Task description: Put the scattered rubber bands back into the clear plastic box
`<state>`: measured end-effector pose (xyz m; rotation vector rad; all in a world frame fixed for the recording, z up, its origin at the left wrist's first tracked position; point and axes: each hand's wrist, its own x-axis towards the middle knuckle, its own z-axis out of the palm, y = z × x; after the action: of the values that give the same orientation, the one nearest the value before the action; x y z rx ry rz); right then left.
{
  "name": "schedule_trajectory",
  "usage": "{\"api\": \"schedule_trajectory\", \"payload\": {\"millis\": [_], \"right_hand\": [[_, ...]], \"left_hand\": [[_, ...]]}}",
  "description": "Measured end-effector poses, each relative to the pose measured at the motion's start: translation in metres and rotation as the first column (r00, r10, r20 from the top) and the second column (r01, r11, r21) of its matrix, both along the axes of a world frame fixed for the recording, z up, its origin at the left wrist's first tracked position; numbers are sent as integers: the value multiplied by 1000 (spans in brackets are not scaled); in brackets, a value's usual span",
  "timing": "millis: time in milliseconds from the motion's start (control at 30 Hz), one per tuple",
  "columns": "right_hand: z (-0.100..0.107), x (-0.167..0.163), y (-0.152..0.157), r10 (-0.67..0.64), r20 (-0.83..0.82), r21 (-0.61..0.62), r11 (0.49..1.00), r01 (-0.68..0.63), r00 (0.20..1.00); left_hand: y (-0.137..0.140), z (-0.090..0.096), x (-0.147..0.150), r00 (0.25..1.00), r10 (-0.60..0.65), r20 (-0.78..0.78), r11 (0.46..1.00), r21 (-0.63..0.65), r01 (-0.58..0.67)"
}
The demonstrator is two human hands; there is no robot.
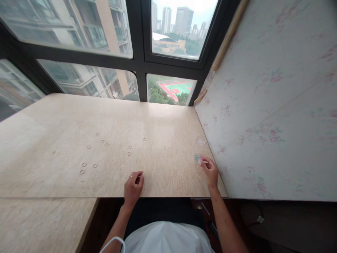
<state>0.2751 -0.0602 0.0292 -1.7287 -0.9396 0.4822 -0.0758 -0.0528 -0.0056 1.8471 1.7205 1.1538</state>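
Plastic packet (197, 159) is seen on desk (168, 172), right side | judged light, slippery; best pinched by edge | right hand (209, 166): fingertips bunched at packet, grip cannot be told | left hand (134, 182): curled, contents unclear

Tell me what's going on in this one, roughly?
A person is handling small things at a pale counter by a window. The right hand has its fingertips at a small clear bag near the wall; the grip is hard to make out. The left hand is curled near the counter's front edge; whether it holds anything is unclear. Thin rings lie scattered, mostly left of that hand.
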Motion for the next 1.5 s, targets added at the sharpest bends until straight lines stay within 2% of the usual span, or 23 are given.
{"api": "schedule_trajectory", "payload": {"millis": [100,200,300,400,500,667,733,833,900,1000,1067,1233,1333,1500], "right_hand": [[-4,-13,-4,30,30,10,999,-30,999],[-10,-36,-8,154,56,0,988,-154,986],[-16,-62,-10,321,67,-13,947,-321,945],[-23,-77,-10,447,157,-69,894,-442,881],[-29,-79,-8,463,247,-131,886,-444,851],[-37,-74,-6,440,281,-134,898,-419,853],[-39,-73,-6,434,285,-140,901,-411,855],[-40,-73,-6,437,297,-157,899,-408,849],[-40,-73,-6,443,302,-165,896,-411,844],[-40,-72,-6,444,302,-168,896,-412,844],[-42,-72,-6,439,303,-164,898,-408,846],[-47,-70,-5,421,302,-148,907,-394,855],[-49,-69,-5,419,300,-150,908,-392,857],[-50,-68,-6,410,310,-149,912,-382,858]], "left_hand": [[0,-1,0,1000,6,-2,1000,-4,-6],[-1,-1,1,1000,17,1,1000,-14,-17],[-1,2,1,999,31,13,999,-28,-31],[0,3,1,999,44,25,998,-44,-43],[0,3,3,998,60,35,997,-51,-59],[-1,3,5,991,103,80,992,-77,-97],[2,4,2,980,116,159,986,-140,-94],[17,10,-11,931,126,343,960,-279,-27],[35,18,-28,913,129,387,955,-298,-8],[69,33,-62,942,183,281,963,-244,-114],[92,41,-87,960,276,53,932,-258,-254],[139,45,-133,915,375,-146,873,-276,-402],[154,40,-144,895,353,-273,860,-281,-425],[165,34,-143,834,284,-473,851,-277,-447]]}}
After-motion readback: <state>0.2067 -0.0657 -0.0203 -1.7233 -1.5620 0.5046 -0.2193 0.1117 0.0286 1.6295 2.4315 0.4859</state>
